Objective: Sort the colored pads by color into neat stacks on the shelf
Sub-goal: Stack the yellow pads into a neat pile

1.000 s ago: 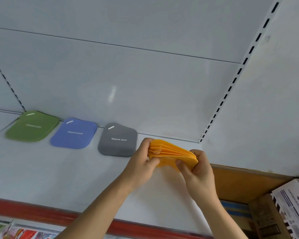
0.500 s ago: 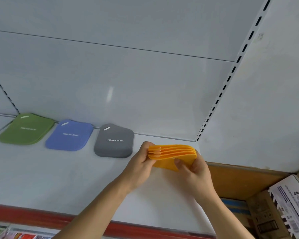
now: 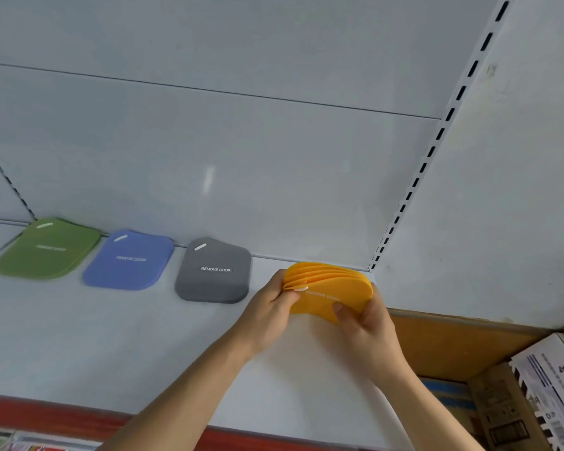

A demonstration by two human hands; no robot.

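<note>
Head camera: two bare hands are gripping a bunch of orange pads just above the white shelf, the left hand pinching its left edge, the right hand curling round its right end, thumb lying on the near face. The pads are fanning apart along their top edges. Beyond, gray pads, blue pads and green pads are lying side by side along the back panel.

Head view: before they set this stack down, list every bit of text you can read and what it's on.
"REMOVE ODOR": grey pad stack, sharp.
"REMOVE ODOR": blue pad stack, faint.
Green pad stack: white print, too blurred to read.
Orange pads, held in both hands: print too blurred to read.
Cardboard box: labels too small to read.
</note>
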